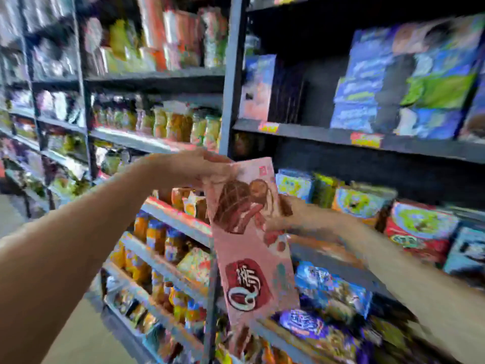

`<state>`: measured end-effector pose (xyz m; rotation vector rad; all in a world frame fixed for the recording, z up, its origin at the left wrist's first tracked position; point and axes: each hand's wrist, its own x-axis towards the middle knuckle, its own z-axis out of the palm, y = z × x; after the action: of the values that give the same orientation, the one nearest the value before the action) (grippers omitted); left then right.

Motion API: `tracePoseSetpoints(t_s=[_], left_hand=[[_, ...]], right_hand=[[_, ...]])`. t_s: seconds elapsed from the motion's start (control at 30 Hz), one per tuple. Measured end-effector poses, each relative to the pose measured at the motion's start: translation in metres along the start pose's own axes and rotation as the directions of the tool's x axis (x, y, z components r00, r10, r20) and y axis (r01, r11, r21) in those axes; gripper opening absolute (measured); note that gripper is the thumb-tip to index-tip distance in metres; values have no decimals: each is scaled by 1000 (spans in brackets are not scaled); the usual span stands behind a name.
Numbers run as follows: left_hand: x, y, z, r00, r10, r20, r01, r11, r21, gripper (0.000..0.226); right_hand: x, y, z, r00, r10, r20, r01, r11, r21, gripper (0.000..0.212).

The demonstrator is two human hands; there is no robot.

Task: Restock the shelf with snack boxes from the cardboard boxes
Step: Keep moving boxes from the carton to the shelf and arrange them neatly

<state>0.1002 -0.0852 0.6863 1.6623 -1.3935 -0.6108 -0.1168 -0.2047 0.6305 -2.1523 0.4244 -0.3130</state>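
**Pink box held up in both hands before the shelves**

Head view: the whole frame is smeared by motion and blocky compression, so most packaging is colour without detail. The box (252,240) is a tall, flat pink carton with straight edges. It stands nearly upright, its top leaning slightly left, in front of the grey upright post (232,74) between two shelf bays. Its lower end dissolves into blur. Its front shows brown sweets drawn near the top and a dark red emblem with white characters lower down; the characters cannot be read.

The left hand (191,166) covers the box's top left corner; its fingers curl over that corner and grip it, though the tips are lost behind the carton. The right hand (291,219) holds the right edge about mid-height, thumb on the front face, fingers wrapped behind and hidden.

Above the right fingers, blue boxes (378,82) stand on a dark shelf (315,134) carrying yellow and red price tags (366,140), illegible. Beyond the right fingers sit red and green cartons (420,229). Below the left fingers run rows of orange packets (154,232), their prints blurred.
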Motion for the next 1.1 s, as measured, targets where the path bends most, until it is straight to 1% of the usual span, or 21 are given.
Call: tracePoseSetpoints(t_s=[0.1, 0.23, 0.3, 0.37, 0.43, 0.47, 0.5, 0.53, 0.57, 0.6, 0.63, 0.67, 0.7, 0.8, 0.87, 0.9, 0.97, 1.0, 1.03, 1.07, 1.1], left_hand=[[4, 68, 1, 988, 120, 95, -121, 993, -1, 52], [-2, 136, 20, 917, 307, 254, -298, 952, -74, 35], [-6, 157, 29, 896, 341, 284, -332, 940, -83, 45], [-9, 181, 37, 869, 393, 302, -362, 919, -153, 68], [-8, 196, 43, 840, 462, 286, -340, 858, -386, 73], [-7, 202, 45, 850, 450, 273, -267, 815, -515, 71], [-4, 206, 48, 859, 423, 287, -196, 791, -580, 73], [-5, 209, 55, 857, 383, 344, -124, 802, -585, 80], [-4, 210, 64, 830, 348, 436, -67, 838, -541, 91], [-8, 211, 76, 790, 313, 527, -21, 873, -487, 98], [-11, 213, 89, 746, 304, 593, -8, 894, -448, 97], [-18, 217, 102, 711, 305, 634, -3, 903, -430, 90], [-23, 221, 115, 683, 323, 655, 0, 897, -443, 82], [-42, 243, 147, 617, 420, 666, 67, 815, -576, 70], [-48, 260, 165, 577, 495, 650, 21, 786, -618, 65], [-47, 268, 173, 573, 530, 625, -14, 769, -639, 60], [-43, 284, 191, 620, 569, 540, -89, 735, -673, 44], [-43, 292, 199, 647, 580, 494, -135, 725, -675, 42], [-40, 299, 207, 669, 590, 452, -200, 729, -654, 44], [-39, 306, 212, 681, 601, 418, -284, 743, -606, 48], [-37, 315, 217, 685, 614, 392, -374, 758, -535, 53]], right_hand=[[-52, -37, -36, 995, -8, -101, 10, 1000, 22, 42], [-105, -62, -57, 930, 11, -368, 48, 987, 152, 64], [-133, -75, -63, 893, 9, -450, 77, 982, 173, 64], [-159, -87, -71, 847, -17, -532, 72, 994, 82, 54], [-186, -100, -78, 763, -114, -637, 78, 993, -84, 54], [-198, -107, -81, 706, -222, -672, 71, 967, -245, 56], [-211, -114, -83, 635, -355, -686, 8, 891, -454, 57], [-224, -119, -87, 575, -505, -644, -87, 746, -661, 57], [-236, -123, -93, 539, -656, -528, -190, 516, -835, 56], [-248, -126, -99, 533, -763, -366, -271, 256, -928, 56], [-259, -130, -105, 538, -815, -214, -309, 46, -950, 52], [-269, -134, -108, 540, -836, -99, -316, -93, -944, 47], [-278, -136, -111, 538, -843, -26, -315, -172, -934, 40], [-301, -141, -120, 544, -837, 66, -313, -276, -909, 26], [-317, -144, -131, 565, -825, 11, -407, -290, -866, 35], [-326, -146, -138, 557, -827, -80, -477, -240, -845, 44], [-342, -149, -150, 457, -803, -383, -603, 37, -797, 52], [-350, -149, -155, 402, -765, -504, -622, 176, -763, 51], [-356, -149, -160, 349, -749, -563, -623, 263, -737, 53], [-363, -153, -165, 305, -771, -560, -637, 271, -721, 56], [-369, -160, -170, 306, -805, -508, -655, 209, -726, 61]])
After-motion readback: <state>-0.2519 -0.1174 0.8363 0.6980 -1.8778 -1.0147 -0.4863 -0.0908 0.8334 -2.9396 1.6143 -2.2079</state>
